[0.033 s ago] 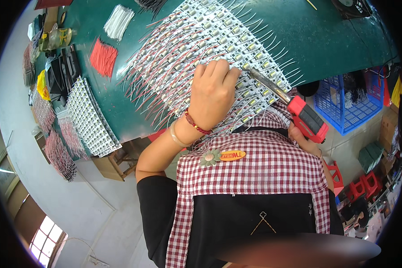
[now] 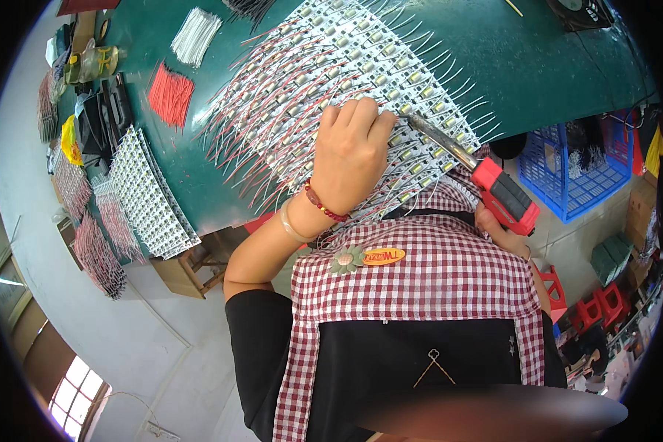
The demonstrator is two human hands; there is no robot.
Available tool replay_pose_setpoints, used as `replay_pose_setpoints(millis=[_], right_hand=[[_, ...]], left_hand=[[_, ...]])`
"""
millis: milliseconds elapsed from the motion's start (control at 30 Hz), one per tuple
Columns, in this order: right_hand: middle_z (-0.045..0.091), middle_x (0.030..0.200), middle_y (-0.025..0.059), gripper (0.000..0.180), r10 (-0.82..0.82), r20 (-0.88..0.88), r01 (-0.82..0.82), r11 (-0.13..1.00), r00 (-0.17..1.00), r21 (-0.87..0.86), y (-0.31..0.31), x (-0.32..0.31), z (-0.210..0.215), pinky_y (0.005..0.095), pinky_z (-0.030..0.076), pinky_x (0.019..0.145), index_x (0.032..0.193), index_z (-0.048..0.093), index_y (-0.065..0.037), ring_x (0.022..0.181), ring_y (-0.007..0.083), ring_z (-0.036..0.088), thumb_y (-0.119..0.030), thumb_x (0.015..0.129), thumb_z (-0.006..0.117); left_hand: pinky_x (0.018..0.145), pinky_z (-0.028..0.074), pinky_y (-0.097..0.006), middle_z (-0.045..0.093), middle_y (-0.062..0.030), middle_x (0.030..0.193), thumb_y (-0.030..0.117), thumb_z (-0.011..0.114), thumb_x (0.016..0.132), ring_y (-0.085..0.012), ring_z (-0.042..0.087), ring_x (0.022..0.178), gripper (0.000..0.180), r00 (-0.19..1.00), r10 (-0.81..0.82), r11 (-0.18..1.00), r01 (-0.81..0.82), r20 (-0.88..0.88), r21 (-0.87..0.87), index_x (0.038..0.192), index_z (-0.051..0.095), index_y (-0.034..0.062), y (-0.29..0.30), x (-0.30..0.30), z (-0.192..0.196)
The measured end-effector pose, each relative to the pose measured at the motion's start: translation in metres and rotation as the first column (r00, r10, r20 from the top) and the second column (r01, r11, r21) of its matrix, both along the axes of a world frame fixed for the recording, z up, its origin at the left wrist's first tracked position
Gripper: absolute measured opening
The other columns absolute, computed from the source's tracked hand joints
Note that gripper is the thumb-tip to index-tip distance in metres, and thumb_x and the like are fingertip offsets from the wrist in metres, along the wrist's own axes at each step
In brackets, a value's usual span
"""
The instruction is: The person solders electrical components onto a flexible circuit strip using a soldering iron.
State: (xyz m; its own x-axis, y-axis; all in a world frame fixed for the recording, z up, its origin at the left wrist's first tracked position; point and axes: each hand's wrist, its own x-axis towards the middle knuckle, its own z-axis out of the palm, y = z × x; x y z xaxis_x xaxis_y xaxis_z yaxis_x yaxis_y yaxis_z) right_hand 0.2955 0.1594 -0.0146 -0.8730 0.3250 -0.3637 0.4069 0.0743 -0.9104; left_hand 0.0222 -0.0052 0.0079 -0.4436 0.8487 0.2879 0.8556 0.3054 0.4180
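Note:
My left hand (image 2: 352,151) rests over a sheet of small LED boards (image 2: 379,66), its fingers curled down and pinched together. Whatever the fingertips hold is hidden beneath them. Red and white wires stick out along the sheet's left side, pale wires along its right. My right hand (image 2: 499,233), partly hidden under the tool, is closed on a red and black soldering iron (image 2: 505,196). The iron's metal tip points up and left, meeting the boards just right of my left fingertips.
On the green table (image 2: 567,74) lie bundles of red wires (image 2: 171,96), white wires (image 2: 196,37) and black wires (image 2: 250,9). More LED board sheets (image 2: 149,195) overhang its left edge. A blue plastic crate (image 2: 567,173) and red stools (image 2: 600,308) stand to the right.
The soldering iron has shifted very slightly to the left. My left hand and the boards have not visibly moved.

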Motion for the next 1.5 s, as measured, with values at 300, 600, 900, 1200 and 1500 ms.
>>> replay_pose_setpoints(millis=[300,600,900,1200,1500], right_hand=[[0.064,0.075,0.0065,0.009,-0.044,0.024,0.045,0.998,0.999,-0.038,0.002,0.008,-0.004,0.0304,0.048,0.061,0.089,0.065,-0.002,0.065,0.0172,0.062,-0.008,0.083,0.067],[0.065,0.078,0.005,0.013,-0.08,-0.063,0.076,0.996,0.995,-0.051,0.001,-0.001,0.002,0.0292,0.049,0.064,0.095,0.066,-0.001,0.069,0.0146,0.062,-0.01,0.086,0.066],[0.058,0.075,0.0034,0.01,-0.164,-0.052,0.142,0.945,0.985,-0.293,0.0,0.0,0.011,0.0262,0.044,0.061,0.089,0.061,0.001,0.067,0.011,0.055,-0.009,0.091,0.06],[0.059,0.075,0.0046,0.011,-0.259,-0.132,0.185,0.893,0.957,-0.409,-0.004,-0.001,0.018,0.0255,0.043,0.059,0.088,0.06,0.001,0.066,0.0111,0.054,-0.009,0.091,0.059],[0.059,0.073,0.0038,0.009,-0.146,-0.053,0.127,0.955,0.988,-0.267,-0.003,0.018,0.004,0.0282,0.045,0.06,0.088,0.062,0.0,0.067,0.0141,0.057,-0.009,0.088,0.063]], left_hand=[[0.066,0.036,-0.034,0.046,-0.0039,0.077,-0.001,0.064,0.073,-0.0203,0.051,0.075,0.017,1.0,-0.008,1.0,0.007,-0.025,-0.03,0.087,0.067,0.0084,0.0,0.0,0.002],[0.066,0.035,-0.034,0.047,-0.0019,0.076,0.002,0.066,0.073,-0.0184,0.052,0.074,0.018,0.997,0.003,0.999,-0.007,-0.078,-0.05,0.087,0.067,0.0127,0.001,-0.001,0.005],[0.066,0.035,-0.034,0.048,-0.001,0.074,0.003,0.066,0.073,-0.0188,0.052,0.074,0.016,0.996,-0.005,0.97,-0.017,-0.089,-0.241,0.084,0.068,0.0147,-0.02,-0.015,0.044],[0.064,0.038,-0.035,0.047,-0.0041,0.073,-0.004,0.066,0.069,-0.022,0.05,0.072,0.022,0.998,-0.016,1.0,0.016,0.056,0.009,0.087,0.069,0.0083,-0.012,0.006,0.048],[0.062,0.04,-0.035,0.045,-0.0054,0.074,-0.005,0.066,0.069,-0.0227,0.048,0.07,0.025,0.999,-0.037,0.998,0.036,0.035,0.043,0.091,0.068,0.0076,-0.003,0.019,-0.003]])
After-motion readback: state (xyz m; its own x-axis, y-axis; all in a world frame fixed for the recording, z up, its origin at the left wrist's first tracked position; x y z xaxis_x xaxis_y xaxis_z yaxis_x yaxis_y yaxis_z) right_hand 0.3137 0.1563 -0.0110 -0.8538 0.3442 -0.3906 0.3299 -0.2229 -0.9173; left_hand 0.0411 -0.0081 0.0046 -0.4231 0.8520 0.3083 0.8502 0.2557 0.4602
